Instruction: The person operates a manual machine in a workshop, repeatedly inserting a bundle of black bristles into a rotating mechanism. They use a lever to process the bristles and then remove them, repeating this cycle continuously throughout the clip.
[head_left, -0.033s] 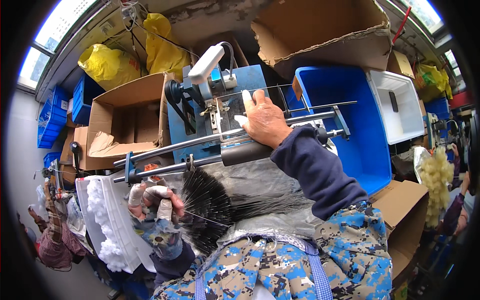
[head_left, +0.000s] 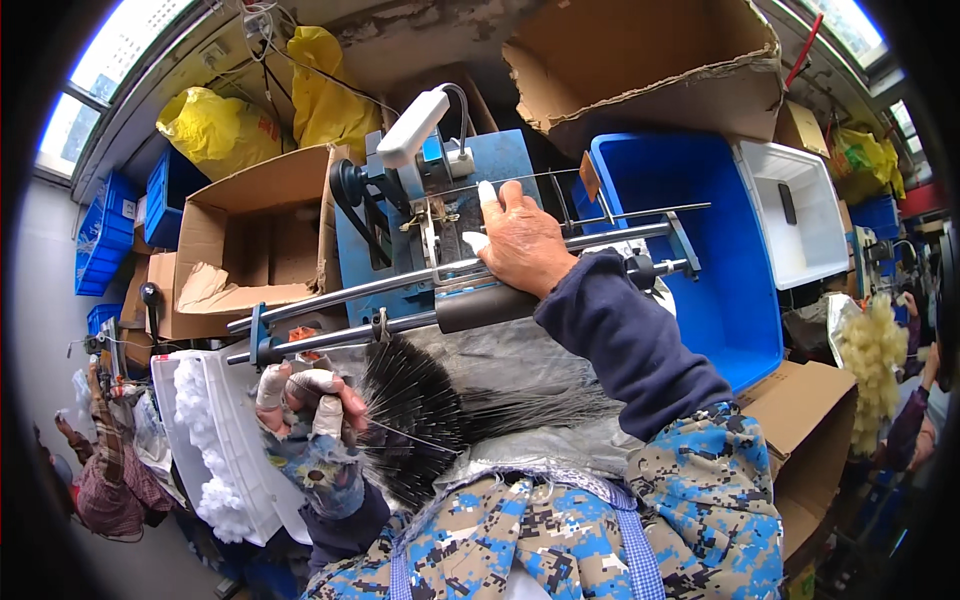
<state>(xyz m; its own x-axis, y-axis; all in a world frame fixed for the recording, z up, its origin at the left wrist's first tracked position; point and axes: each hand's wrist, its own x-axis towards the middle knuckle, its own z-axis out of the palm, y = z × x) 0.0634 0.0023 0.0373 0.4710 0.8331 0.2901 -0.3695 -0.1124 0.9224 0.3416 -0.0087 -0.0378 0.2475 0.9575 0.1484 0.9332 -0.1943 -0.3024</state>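
Note:
My right hand (head_left: pixel 525 240), white tape on thumb and index finger, lies over the sliding carriage (head_left: pixel 465 284) of a blue bench machine (head_left: pixel 500 150), thumb and fingers astride it. Under the wrist is the carriage's dark grey roller (head_left: pixel 490 307), on a steel rail. A thin wire (head_left: pixel 545 174) runs past the fingertips toward the right. Lower left, my left hand (head_left: pixel 318 400), its fingers wrapped in tape, pinches a thin wire (head_left: pixel 405 436). Beside it fans a bundle of black bristles (head_left: pixel 410 400), with loose dark wires (head_left: pixel 540 408) lying on plastic sheeting in my lap.
A blue bin (head_left: pixel 735 300) stands right of the machine, a white tray (head_left: pixel 815 230) beyond it. A cardboard box (head_left: pixel 250 195) is at left, near a white container of fluffy white pieces (head_left: pixel 262 480). A white lamp (head_left: pixel 413 128) overhangs the machine. Other people work at both sides.
My right hand and the carriage have slid slightly left along the rails. My left hand stays in about the same place with its wire.

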